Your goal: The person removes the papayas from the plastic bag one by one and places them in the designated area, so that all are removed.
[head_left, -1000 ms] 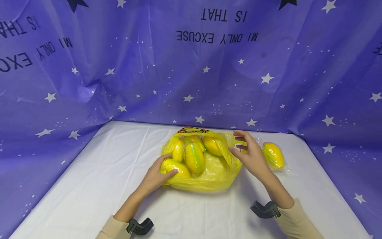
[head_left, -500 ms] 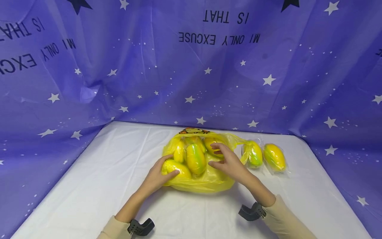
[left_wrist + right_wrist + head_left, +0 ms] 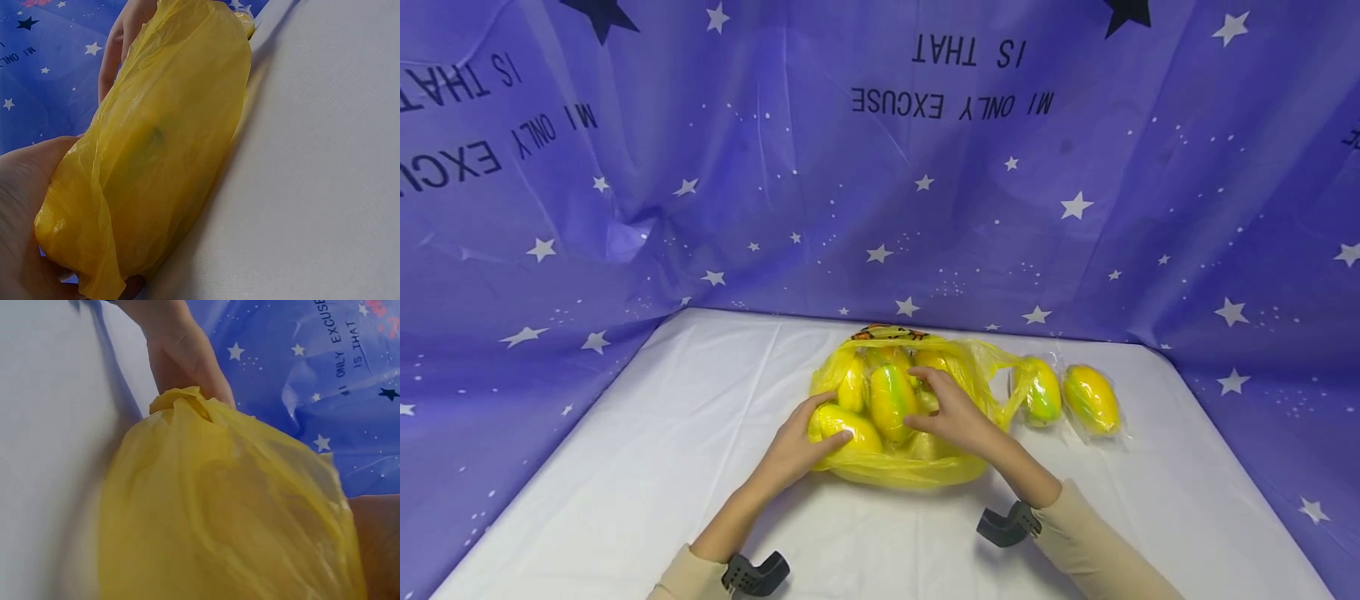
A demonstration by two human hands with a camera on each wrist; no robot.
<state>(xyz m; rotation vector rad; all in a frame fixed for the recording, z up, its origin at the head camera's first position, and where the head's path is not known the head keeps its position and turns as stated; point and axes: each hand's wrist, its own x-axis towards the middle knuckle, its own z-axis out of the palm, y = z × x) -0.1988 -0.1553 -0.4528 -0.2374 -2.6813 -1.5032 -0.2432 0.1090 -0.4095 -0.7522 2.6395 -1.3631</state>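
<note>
A yellow plastic bag [image 3: 910, 473] lies mouth open on the white table, with several clear-wrapped yellow-green mangoes inside. My left hand [image 3: 793, 442] grips the bag's left side, its thumb over the front-left mango [image 3: 853, 427]. In the left wrist view the bag's side [image 3: 169, 137] bulges beside that palm. Inside the mouth, my right hand [image 3: 951, 417] has its thumb and fingers spread at the right edge of the middle mango [image 3: 891, 400]; whether they touch it I cannot tell. The bag's wall [image 3: 219, 506] hides the right fingers in the right wrist view.
Two wrapped mangoes rest right of the bag, a greener one [image 3: 1041, 392] beside a bag handle and a yellow one [image 3: 1092, 400] farther right. A purple star-printed cloth [image 3: 880, 183] rises behind the white table [image 3: 685, 433].
My right hand has moved left from the bag's right rim, beside the greener outside mango, into the bag's mouth toward the middle mango. My left hand keeps its place on the bag.
</note>
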